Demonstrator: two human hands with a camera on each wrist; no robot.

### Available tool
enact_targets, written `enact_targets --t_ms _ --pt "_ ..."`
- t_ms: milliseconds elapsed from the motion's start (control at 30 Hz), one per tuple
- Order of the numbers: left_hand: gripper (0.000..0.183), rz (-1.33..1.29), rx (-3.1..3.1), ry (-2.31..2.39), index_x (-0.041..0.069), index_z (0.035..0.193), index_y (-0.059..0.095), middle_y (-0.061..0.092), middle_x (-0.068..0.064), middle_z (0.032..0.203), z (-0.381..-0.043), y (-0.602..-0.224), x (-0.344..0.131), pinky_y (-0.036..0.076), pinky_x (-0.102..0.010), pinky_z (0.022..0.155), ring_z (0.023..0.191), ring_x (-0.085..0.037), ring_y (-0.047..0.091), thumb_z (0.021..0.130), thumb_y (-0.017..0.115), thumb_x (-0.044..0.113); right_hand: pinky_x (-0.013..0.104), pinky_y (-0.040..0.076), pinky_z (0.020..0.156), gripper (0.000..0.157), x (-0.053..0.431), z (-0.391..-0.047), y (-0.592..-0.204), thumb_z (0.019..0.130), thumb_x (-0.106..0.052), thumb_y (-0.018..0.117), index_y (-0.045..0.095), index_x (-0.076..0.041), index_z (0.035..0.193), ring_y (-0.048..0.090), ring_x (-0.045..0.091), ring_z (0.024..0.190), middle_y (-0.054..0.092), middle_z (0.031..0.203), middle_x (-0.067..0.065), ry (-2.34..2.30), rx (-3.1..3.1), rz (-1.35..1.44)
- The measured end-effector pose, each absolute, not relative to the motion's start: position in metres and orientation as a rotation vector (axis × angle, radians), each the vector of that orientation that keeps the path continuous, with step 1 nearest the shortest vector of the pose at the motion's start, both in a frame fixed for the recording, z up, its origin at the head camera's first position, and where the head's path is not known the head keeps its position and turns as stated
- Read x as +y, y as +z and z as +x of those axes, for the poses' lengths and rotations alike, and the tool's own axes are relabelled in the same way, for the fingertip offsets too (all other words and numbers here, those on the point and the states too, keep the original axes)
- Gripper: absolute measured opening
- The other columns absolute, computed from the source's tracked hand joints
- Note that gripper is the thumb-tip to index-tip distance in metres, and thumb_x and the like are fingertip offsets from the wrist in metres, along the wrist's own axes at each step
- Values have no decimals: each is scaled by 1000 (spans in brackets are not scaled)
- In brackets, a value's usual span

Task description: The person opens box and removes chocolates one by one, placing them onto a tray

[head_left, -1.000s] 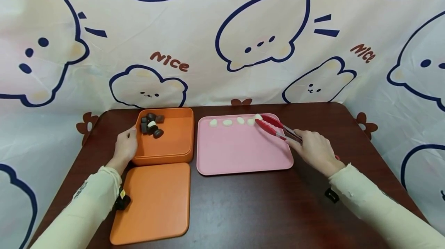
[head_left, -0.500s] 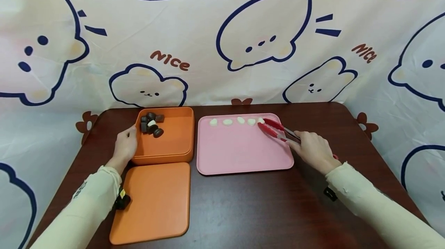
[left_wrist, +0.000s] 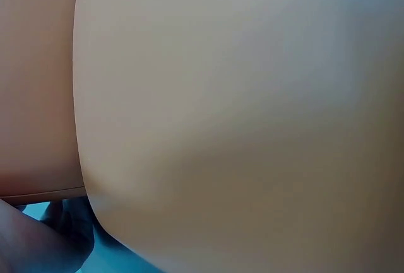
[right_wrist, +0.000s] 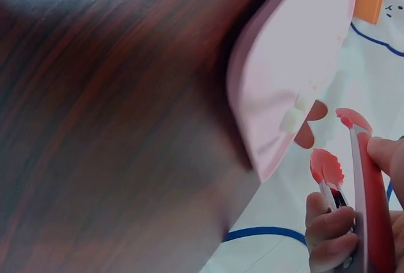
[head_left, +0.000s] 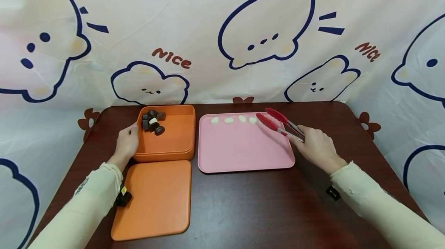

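Observation:
My left hand (head_left: 126,142) grips the left wall of an orange box (head_left: 170,138), thumb near the rim. Inside it, dark chocolate-like pieces (head_left: 159,130) cluster at the far left around one whitish piece (head_left: 153,120). Red-tipped tongs (head_left: 268,122) are held in my right hand (head_left: 316,146), their arms spread with nothing between the tips. They hang over the far right corner of a pink tray (head_left: 243,148). Several small white pieces (head_left: 229,120) line the tray's far edge; the tongs partly cover the row's right end, where the right wrist view shows a white piece (right_wrist: 292,120).
An orange lid (head_left: 156,198) lies flat in front of the box, under my left forearm. Dark wooden table (head_left: 250,206) spreads before the tray. A patterned white cloth (head_left: 205,82) hangs behind the table and at both sides.
The tongs came down with a white piece, set it at the right end of the row and let it go. Now they are spread wider and lifted off it. The left hand has stayed put.

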State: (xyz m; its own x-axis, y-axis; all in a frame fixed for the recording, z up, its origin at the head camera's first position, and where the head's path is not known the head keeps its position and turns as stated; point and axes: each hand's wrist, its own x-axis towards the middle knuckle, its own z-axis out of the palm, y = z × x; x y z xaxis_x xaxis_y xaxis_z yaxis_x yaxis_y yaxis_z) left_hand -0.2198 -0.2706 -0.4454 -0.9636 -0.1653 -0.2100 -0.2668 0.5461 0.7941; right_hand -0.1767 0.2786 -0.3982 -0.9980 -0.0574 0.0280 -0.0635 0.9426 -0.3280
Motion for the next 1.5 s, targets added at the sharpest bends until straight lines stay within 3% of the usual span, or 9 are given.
enact_targets --t_ms 200,533,633,700,767,833,1000,1300,1500 --pt "62 -376 2684 1384 11 162 23 25 -23 166 -220 -445 -269 41 -55 108 141 -45 40 110 11 42 28 41 44 42 267 -175 -392 95 -46 68 66 -7 110 50 17 57 56 65 3 525 -3049 145" --pt "63 -386 2682 1382 9 161 23 24 -24 166 -219 -445 -270 35 -63 116 145 -46 35 110 11 44 29 42 49 55 247 -176 -389 93 -44 71 64 -5 131 54 20 65 68 80 10 531 -3028 202" --pt "67 -398 2710 1369 2 142 51 49 -33 136 -220 -446 -270 47 -50 95 114 -44 52 110 12 45 29 40 48 62 241 -177 -389 92 -44 72 61 -3 138 51 20 63 63 72 8 527 -3029 205" --pt "66 -400 2729 1352 -1 125 56 51 -27 108 -220 -446 -269 41 -41 80 94 -36 51 110 12 45 28 40 48 66 236 -177 -389 92 -44 73 59 -1 140 50 19 63 60 70 6 532 -3033 203" --pt "65 -413 2735 1344 -1 121 56 47 -21 101 -220 -446 -269 35 -37 76 87 -29 46 110 12 45 28 40 49 67 232 -178 -390 90 -43 75 60 1 139 50 19 63 62 72 6 544 -3031 209" --pt "68 -412 2731 1341 1 144 50 51 -24 117 -219 -446 -269 37 -38 80 97 -29 49 110 12 45 28 39 49 64 228 -178 -391 88 -43 77 64 1 134 50 18 62 62 73 7 559 -3025 222" --pt "65 -408 2694 1369 6 160 29 36 -28 157 -219 -445 -269 42 -55 108 134 -44 44 110 11 44 27 35 48 44 218 -180 -393 85 -42 81 70 -5 107 45 17 60 52 68 3 612 -3007 275" --pt "62 -383 2672 1384 10 162 20 21 -23 167 -219 -444 -269 29 -64 120 149 -46 28 110 11 43 27 33 49 35 200 -182 -393 85 -39 82 67 -8 92 43 14 58 47 62 0 692 -2971 318" --pt "60 -378 2665 1384 12 162 17 15 -18 169 -220 -445 -270 24 -63 122 153 -45 21 110 10 42 28 35 52 41 184 -184 -394 84 -42 82 71 -7 102 44 15 60 49 64 -2 704 -2923 378"
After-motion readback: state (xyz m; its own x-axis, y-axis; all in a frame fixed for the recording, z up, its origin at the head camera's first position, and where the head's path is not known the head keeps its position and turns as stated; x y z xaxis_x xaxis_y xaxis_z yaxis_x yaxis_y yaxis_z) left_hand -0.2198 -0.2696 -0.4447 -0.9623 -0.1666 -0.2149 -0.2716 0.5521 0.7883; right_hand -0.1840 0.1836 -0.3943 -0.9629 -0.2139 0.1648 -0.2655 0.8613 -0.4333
